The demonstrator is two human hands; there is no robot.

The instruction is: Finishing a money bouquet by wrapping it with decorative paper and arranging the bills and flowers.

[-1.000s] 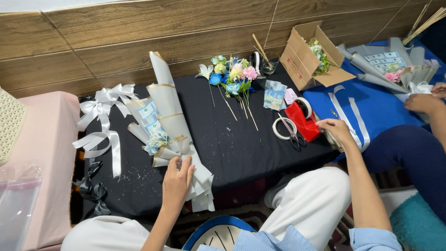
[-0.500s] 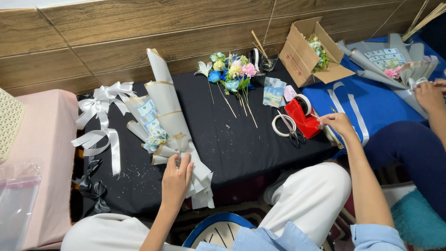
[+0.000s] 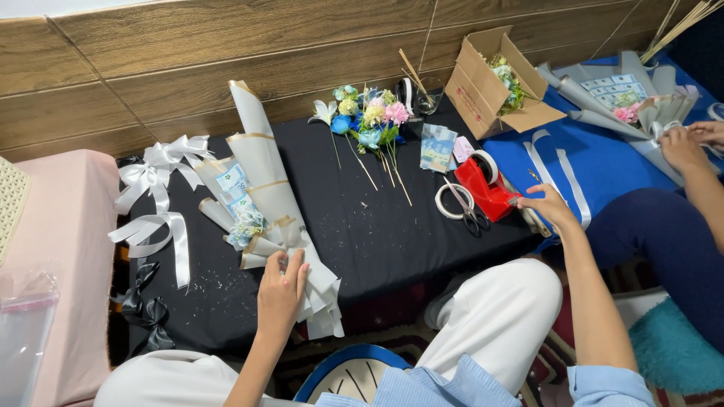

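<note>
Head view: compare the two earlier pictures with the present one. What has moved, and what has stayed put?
The right hand has slid slightly left along the table edge toward the red tape dispenser, fingers at its near end. The left hand stays pressed on the wrapped bouquet. The scissors, loose flowers and white bows have not shifted.

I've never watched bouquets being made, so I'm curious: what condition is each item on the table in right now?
Left hand: pressing the wrapped bouquet's neck.
Wrapped bouquet: lying flat, paper closed around it.
Right hand: at the red tape dispenser.
Red tape dispenser: upright, roll loaded.
Scissors: closed, lying on a tape roll.
Cardboard box: open, tipped on its side.
White ribbon bows: tied.
Loose flowers: unwrapped, stems bare.
</note>
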